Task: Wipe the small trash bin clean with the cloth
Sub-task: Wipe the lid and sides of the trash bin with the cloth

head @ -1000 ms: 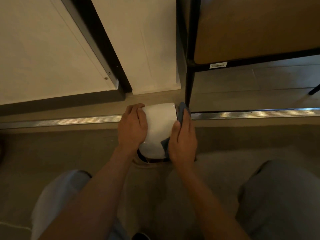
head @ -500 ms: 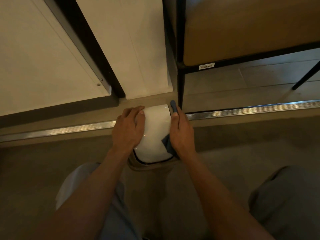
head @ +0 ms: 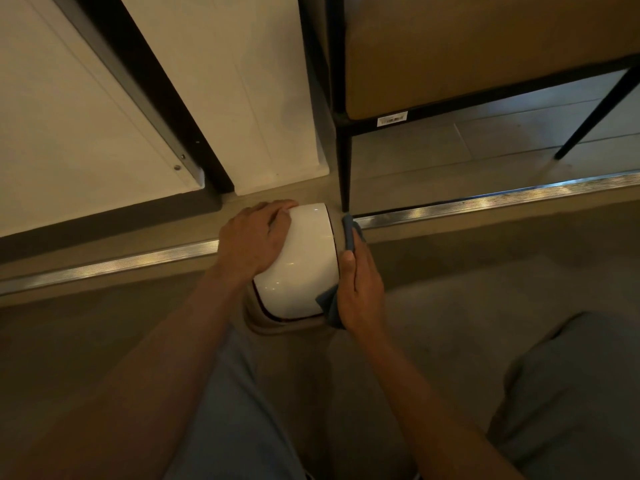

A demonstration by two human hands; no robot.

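Observation:
The small trash bin stands on the floor in front of me, with a glossy white domed lid over a beige body. My left hand rests over the lid's left side, fingers curled round its far edge. My right hand presses a blue cloth flat against the bin's right side, fingers straight along it. A fold of the cloth sticks out past my fingertips and another hangs below my palm. The bin's lower body is mostly hidden.
A black table leg stands just behind the bin's right corner, under a brown framed panel. A metal floor strip runs left to right behind the bin. White panels rise at the back left. My knees flank the bin.
My right hand with the cloth has slid from the lid's top right edge down onto the bin's right side. The left hand has stayed on the lid.

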